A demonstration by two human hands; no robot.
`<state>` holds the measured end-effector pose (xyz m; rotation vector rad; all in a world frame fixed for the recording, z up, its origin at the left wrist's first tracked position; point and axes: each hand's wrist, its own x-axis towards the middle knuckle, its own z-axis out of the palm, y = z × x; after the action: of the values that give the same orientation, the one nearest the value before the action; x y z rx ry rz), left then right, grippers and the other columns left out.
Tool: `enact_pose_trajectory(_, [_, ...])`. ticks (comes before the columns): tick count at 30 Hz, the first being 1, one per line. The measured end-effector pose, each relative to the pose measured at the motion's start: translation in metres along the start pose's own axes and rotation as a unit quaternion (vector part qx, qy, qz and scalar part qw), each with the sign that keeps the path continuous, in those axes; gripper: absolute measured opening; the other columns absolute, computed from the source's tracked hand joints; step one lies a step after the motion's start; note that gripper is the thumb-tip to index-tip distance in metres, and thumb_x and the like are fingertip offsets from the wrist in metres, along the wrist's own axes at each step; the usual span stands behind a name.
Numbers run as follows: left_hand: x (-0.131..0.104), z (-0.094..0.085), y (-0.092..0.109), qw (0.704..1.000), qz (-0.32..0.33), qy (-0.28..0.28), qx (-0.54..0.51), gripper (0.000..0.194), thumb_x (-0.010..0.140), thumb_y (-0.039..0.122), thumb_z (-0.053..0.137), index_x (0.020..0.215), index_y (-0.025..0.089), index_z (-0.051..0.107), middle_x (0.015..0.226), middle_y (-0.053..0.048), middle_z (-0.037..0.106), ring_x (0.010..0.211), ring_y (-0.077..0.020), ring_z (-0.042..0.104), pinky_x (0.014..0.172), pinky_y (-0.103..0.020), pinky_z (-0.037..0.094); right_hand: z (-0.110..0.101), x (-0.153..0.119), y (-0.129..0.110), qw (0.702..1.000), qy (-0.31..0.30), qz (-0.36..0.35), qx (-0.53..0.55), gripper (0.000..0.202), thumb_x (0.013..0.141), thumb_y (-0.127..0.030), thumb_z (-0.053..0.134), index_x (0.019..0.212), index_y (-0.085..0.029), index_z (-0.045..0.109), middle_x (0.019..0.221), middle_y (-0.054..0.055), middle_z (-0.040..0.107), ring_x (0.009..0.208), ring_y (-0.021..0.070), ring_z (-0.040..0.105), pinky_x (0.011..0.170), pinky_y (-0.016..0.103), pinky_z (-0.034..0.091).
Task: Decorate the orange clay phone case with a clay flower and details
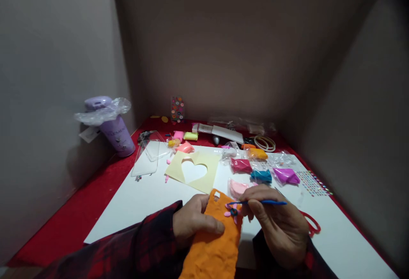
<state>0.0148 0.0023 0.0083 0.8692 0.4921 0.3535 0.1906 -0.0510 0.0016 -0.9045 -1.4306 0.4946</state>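
Note:
My left hand is closed around the left side of a phone case covered in orange clay, thumb lying across its surface. The case is tilted and has a camera cutout near its top. A clay flower with pink petals and a dark blue centre sits on the upper right of the case. In my right hand a thin blue modelling tool is pinched between thumb and fingers. Its tip points left, at the flower's upper petals; whether it touches them I cannot tell.
Bagged clay lies beyond the case, including red, teal and purple packs. A paper heart stencil and transparent phone cases lie left. Red-handled scissors are right. A purple tumbler stands far left.

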Motion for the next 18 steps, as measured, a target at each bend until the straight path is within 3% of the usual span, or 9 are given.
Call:
enact_pose_trajectory(13, [0.0003, 0.0014, 0.0018, 1.0, -0.001, 0.011, 0.007, 0.037, 0.053, 0.013, 0.064, 0.09, 0.007, 0.064, 0.078, -0.011, 0.065, 0.065, -0.0171, 0.059, 0.064, -0.029, 0.046, -0.0003, -0.0011, -0.0007, 1.0, 0.015, 0.0, -0.017, 0.01, 0.081, -0.011, 0.053, 0.087, -0.017, 0.059, 0.076, 0.004, 0.06, 0.07, 0.0156, 0.059, 0.059, 0.03, 0.049])
enact_pose_trajectory(18, [0.0, 0.0018, 0.002, 1.0, -0.004, 0.015, -0.001, 0.038, 0.052, 0.013, 0.065, 0.09, 0.007, 0.065, 0.077, -0.01, 0.065, 0.064, -0.0157, 0.059, 0.062, -0.027, 0.045, 0.0001, -0.0026, -0.0011, 0.999, 0.02, 0.002, 0.025, 0.016, 0.083, -0.008, 0.049, 0.092, -0.017, 0.058, 0.082, 0.006, 0.059, 0.066, 0.014, 0.057, 0.049, 0.026, 0.046])
